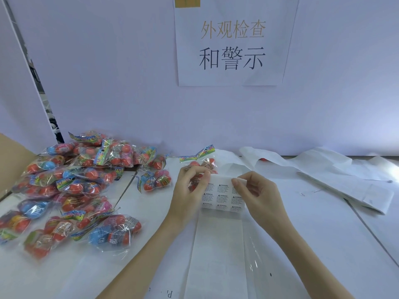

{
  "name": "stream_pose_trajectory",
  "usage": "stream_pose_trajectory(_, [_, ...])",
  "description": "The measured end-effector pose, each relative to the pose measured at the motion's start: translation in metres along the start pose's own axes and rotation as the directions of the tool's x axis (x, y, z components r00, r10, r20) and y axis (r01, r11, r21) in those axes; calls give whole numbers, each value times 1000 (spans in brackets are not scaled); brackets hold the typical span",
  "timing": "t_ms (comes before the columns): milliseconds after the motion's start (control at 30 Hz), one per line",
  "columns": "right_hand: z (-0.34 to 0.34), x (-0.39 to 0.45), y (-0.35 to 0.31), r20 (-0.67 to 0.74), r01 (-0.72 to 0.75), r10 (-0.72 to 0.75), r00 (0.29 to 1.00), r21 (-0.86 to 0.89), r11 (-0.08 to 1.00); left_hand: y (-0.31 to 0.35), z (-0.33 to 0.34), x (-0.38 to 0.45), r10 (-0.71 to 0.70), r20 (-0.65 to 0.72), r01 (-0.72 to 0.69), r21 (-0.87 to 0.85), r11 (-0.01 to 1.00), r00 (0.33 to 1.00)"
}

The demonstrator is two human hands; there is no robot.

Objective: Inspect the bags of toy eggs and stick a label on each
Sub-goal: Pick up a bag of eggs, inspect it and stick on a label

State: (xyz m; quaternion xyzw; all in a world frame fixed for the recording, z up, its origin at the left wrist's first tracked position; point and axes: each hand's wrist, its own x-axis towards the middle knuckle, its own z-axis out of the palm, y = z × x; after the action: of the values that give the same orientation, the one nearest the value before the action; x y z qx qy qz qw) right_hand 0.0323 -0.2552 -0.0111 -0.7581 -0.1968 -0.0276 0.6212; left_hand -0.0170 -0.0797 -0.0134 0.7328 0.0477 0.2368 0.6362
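A white sheet of warning labels (222, 196) is held up over the table between both hands. My left hand (190, 188) pinches its top left edge and also holds a clear bag of toy eggs (203, 162) behind the sheet. My right hand (257, 193) pinches a single label at the sheet's top right corner, with that corner lifted. The long tail of the sheet's backing paper (218, 251) runs down toward me. The bag is mostly hidden by my left hand and the sheet.
A big pile of bagged toy eggs (71, 188) covers the left of the white table (323, 234), over a cardboard box flap (13, 156). Used backing strips (336, 180) lie at the right. A paper sign (231, 46) hangs on the white wall behind.
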Motion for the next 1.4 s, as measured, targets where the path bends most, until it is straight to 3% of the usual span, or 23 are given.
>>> stream_pose_trajectory(500, [-1,-4,-6,-1,-39,39,999,-47,998,-6,1,4,-32,-63,32,-5,999,998])
stream_pose_trajectory(700, [0,-5,-5,21,-18,19,1000,-65,998,-4,3,-3,93,89,-100,82,992,992])
stream_pose_trajectory(867, [1,-4,-1,94,-33,38,995,-53,998,-7,2,0,9,74,-14,74,997,997])
stream_pose_trajectory(1167, [2,-1,3,55,-22,20,998,38,999,-2,3,2,-64,16,64,-10,998,998])
stream_pose_trajectory(1400, [2,-2,2,6,35,-35,999,-10,999,-4,3,1,-5,23,5,8,1000,1000])
